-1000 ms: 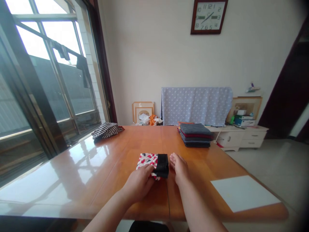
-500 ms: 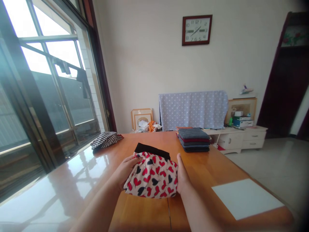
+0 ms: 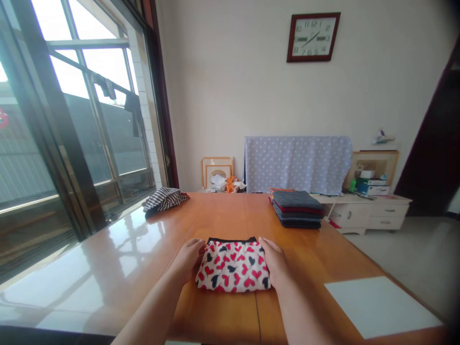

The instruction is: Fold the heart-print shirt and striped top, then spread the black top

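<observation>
A folded heart-print garment (image 3: 233, 268), pale with red and dark hearts and a black band along its far edge, lies on the wooden table (image 3: 223, 316) in front of me. My left hand (image 3: 192, 256) holds its left side, with the fingers curled at the edge and partly hidden. On the opposite side, my right hand (image 3: 273, 258) grips the right edge, thumb on top near the black band. The garment looks flat and fairly square to me.
A neat stack of folded clothes (image 3: 296, 208) stands at the table's far right. Striped clothing (image 3: 165, 199) lies in a heap at the far left. A white sheet (image 3: 381, 306) rests near the right edge. Glass windows (image 3: 108, 120) run along the left.
The garment has gone from tilted and held up to lying flat on the table. Its black part, which stuck out beyond the far edge, now shows as a narrow band. My view has shifted slightly left.
</observation>
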{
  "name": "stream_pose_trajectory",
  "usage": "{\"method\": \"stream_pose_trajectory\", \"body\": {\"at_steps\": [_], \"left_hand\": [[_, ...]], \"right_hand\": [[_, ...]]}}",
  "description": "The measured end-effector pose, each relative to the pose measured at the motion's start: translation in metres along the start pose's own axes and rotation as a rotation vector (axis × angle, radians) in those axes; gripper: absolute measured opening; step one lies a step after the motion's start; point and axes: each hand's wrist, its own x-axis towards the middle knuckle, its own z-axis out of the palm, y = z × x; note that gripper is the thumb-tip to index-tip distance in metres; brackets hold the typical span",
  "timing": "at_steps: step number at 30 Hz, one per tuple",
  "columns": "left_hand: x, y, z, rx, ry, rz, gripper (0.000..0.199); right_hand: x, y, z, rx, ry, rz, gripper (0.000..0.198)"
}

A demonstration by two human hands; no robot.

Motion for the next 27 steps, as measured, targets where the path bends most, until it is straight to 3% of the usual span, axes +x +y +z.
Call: {"method": "stream_pose_trajectory", "body": {"at_steps": [3, 10, 13, 18, 22, 27], "left_hand": [[0.0, 0.006, -0.003, 0.168, 0.048, 0.122, 0.033], [0.002, -0.004, -0.009, 0.463, 0.042, 0.176, 0.035], [-0.002, -0.013, -0.015, 0.485, 0.059, 0.189, 0.033], [-0.017, -0.017, -0.031, 0.43, -0.03, 0.188, 0.011], [-0.031, -0.019, -0.041, 0.347, -0.17, 0.197, 0.012], [-0.039, -0.026, -0.044, 0.23, -0.24, 0.238, 0.019]], "right_hand": [[0.006, 0.007, -0.003, -0.111, 0.096, -0.077, 0.04], [0.014, 0.014, -0.01, -0.126, 0.179, -0.077, 0.041], [0.014, 0.012, -0.011, -0.13, 0.236, -0.098, 0.042], [0.002, 0.001, -0.008, -0.242, 0.344, -0.316, 0.041], [-0.021, -0.014, 0.004, -0.426, 0.261, -0.472, 0.033], [-0.065, -0.03, 0.037, -0.608, -0.026, -0.55, 0.019]]}}
